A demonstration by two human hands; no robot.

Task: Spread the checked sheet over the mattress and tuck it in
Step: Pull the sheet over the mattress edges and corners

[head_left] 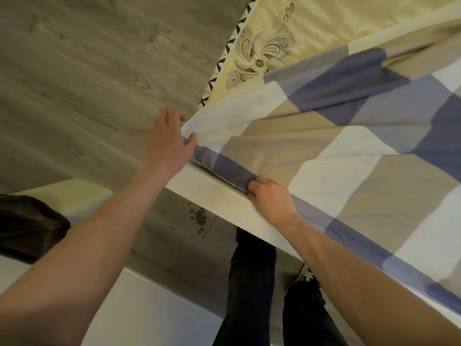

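Blue-beige checked sheet [324, 151] at yellow floral mattress [311, 21] corner; left hand [167, 143] spread, thumb touching it; right hand [272, 198] clenching its hem.

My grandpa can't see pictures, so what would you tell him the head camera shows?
A person's right hand grips the edge of a checked sheet on a bed, while the left hand reaches its corner. Part of the yellow flowered mattress lies uncovered, beside a grey wood floor.
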